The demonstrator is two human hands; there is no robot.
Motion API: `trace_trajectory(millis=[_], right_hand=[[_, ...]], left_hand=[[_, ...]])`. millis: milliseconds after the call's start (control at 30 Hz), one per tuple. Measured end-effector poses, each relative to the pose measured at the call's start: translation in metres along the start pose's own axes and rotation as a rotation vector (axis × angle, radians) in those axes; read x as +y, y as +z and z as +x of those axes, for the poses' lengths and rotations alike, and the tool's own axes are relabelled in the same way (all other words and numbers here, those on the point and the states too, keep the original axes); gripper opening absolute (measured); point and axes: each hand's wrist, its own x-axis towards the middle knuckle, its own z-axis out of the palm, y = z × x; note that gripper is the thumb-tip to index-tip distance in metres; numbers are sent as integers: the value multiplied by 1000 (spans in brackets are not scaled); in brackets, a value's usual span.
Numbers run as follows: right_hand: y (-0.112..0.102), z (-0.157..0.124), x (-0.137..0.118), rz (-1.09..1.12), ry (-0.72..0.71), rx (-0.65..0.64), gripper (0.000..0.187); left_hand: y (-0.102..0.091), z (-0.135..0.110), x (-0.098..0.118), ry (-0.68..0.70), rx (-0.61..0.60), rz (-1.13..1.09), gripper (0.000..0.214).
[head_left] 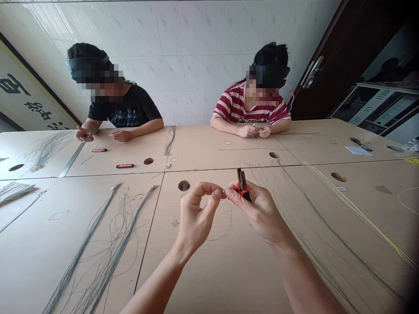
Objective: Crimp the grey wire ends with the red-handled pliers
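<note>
My left hand (198, 216) pinches the end of a thin wire (231, 218) between thumb and forefinger, over the middle of the table. The wire curves down below my fingers in a loose loop. My right hand (260, 213) meets it there, its thumb and forefinger on the same small end. Tucked in my right palm is a pair of pliers (241, 179) with red and black handles, jaws pointing up and away from the wire. What sits right at the fingertips is too small to make out.
Grey-green wire bundles (93, 233) with gold-coloured ends lie to the left. More grey wires (322, 213) and yellow wires (363, 212) stretch out on the right. Two people sit across the table (203, 146), hands at small work. Round holes (183, 186) pierce the tabletop.
</note>
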Motion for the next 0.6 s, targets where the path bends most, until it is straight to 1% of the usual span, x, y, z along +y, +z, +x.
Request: trace_trajectory(millis=[200, 367, 500, 600], right_hand=[[-2, -3, -2, -48, -24, -15, 26], [-1, -4, -4, -95, -52, -10, 26], [0, -5, -6, -126, -68, -21, 25], [0, -6, -6, -152, -71, -34, 26]], left_hand=[[-1, -1, -2, 15, -30, 72, 12], [-4, -1, 3, 66, 64, 149, 5], [-6, -1, 9, 3, 59, 144, 15], [-6, -1, 11, -21, 45, 125, 19]])
